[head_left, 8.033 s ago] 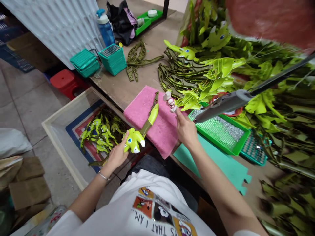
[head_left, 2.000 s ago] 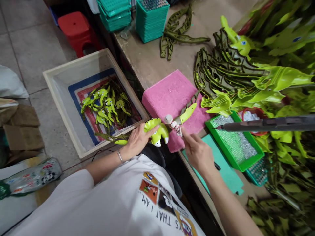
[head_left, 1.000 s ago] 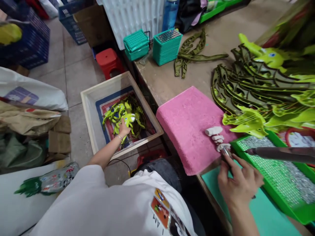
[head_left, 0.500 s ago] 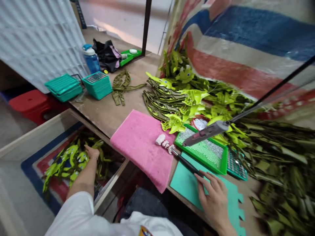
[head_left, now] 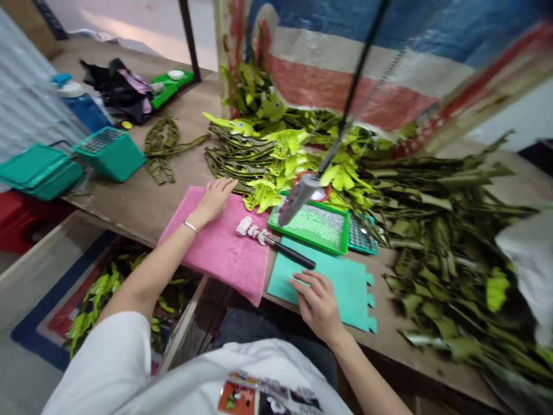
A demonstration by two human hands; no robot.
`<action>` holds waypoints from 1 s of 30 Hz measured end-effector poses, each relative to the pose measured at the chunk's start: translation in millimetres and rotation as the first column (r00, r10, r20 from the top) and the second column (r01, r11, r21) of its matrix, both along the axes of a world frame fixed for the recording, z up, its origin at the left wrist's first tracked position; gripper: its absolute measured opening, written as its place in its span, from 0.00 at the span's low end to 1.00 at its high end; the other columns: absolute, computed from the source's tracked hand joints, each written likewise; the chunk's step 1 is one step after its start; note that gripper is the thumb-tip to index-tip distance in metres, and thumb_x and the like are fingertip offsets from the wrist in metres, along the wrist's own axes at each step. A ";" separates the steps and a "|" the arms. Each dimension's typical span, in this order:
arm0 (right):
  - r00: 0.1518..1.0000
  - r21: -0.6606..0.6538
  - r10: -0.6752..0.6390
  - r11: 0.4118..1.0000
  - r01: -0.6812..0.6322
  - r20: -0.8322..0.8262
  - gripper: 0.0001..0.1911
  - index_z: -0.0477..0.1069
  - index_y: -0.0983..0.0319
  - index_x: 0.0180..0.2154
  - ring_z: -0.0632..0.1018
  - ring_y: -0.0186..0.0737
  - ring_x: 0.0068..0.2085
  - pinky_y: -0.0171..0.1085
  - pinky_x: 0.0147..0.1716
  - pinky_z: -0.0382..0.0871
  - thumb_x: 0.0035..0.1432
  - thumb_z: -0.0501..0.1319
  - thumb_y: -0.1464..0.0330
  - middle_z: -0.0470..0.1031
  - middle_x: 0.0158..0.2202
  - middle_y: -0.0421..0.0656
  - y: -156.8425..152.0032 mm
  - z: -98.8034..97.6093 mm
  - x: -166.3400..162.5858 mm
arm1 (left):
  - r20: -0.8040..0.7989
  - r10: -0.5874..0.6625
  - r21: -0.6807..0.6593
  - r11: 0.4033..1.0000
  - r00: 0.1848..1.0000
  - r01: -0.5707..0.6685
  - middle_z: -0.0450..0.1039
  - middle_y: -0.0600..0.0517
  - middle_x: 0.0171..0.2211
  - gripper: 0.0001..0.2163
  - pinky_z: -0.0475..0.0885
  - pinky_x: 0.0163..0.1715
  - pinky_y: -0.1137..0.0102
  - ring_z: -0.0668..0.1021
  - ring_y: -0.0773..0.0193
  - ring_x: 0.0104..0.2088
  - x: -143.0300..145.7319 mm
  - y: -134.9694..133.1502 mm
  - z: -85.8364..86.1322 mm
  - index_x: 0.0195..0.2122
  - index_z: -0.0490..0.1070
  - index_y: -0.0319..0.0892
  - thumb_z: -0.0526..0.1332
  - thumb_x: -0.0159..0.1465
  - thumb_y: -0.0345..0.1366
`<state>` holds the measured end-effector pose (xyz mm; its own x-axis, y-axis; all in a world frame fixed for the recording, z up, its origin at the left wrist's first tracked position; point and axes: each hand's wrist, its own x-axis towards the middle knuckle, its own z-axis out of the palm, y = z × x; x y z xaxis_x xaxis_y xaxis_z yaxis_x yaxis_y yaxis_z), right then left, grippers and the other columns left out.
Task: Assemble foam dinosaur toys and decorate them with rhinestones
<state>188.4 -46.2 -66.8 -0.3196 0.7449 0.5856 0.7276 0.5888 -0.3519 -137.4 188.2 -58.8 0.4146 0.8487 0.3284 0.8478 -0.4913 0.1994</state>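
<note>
My left hand (head_left: 216,199) is over the far edge of the pink towel (head_left: 216,253), its fingers stretched toward a row of dark olive curved plastic pieces (head_left: 235,155). Nothing shows in its grasp. Bright yellow-green animal-shaped parts (head_left: 262,195) lie joined at the right end of that row. My right hand (head_left: 317,300) hovers at the teal foam mat (head_left: 345,282), fingers loosely bent and apart, holding nothing visible. Just beyond its fingertips is a black-handled tool (head_left: 294,253) with white wrapping near its tip, lying across towel and mat.
A grey electric screwdriver (head_left: 298,199) hangs over a green tray (head_left: 311,225) of small metal pieces. Olive strips (head_left: 440,230) heap up at the right. Teal trays (head_left: 110,155) and a blue bottle (head_left: 82,106) stand left. Below, an open bin (head_left: 30,323) holds yellow-green parts.
My left hand has come up out of the bin to the olive pieces beyond the towel. My right hand has drawn back from the black handle. The view has swung right.
</note>
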 end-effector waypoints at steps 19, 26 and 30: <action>0.959 -0.278 -0.218 0.947 0.164 -0.179 0.11 0.76 0.59 0.42 0.78 0.43 0.41 0.42 0.42 0.75 0.65 0.56 0.71 0.77 0.40 0.47 48.6 -14.7 61.4 | -0.262 -0.095 0.263 0.951 0.960 0.166 0.71 0.51 0.32 0.15 0.70 0.43 0.65 0.70 0.66 0.34 -67.4 10.2 47.3 0.35 0.67 0.42 0.48 0.71 0.45; 0.849 -0.300 -0.525 0.822 0.485 -0.066 0.10 0.68 0.61 0.42 0.77 0.49 0.41 0.47 0.44 0.72 0.57 0.54 0.73 0.77 0.39 0.52 94.3 -8.9 139.0 | -0.276 -0.233 0.284 0.907 0.933 0.310 0.75 0.47 0.37 0.05 0.69 0.39 0.64 0.74 0.58 0.37 32.4 -121.4 42.3 0.43 0.66 0.42 0.55 0.70 0.36; 0.847 -0.321 -0.519 0.788 0.525 0.112 0.08 0.66 0.60 0.37 0.76 0.50 0.38 0.47 0.41 0.70 0.53 0.56 0.73 0.76 0.35 0.52 112.2 -14.2 140.4 | -0.324 -0.272 0.224 0.909 0.906 0.353 0.72 0.44 0.33 0.06 0.66 0.34 0.63 0.71 0.54 0.34 107.2 -163.2 25.4 0.39 0.68 0.38 0.52 0.68 0.27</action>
<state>328.8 66.1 -81.0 0.1666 0.9466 0.2759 0.8982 -0.0303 -0.4386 -30.2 25.0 -33.4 0.7517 0.5543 0.3573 0.6416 -0.7401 -0.2017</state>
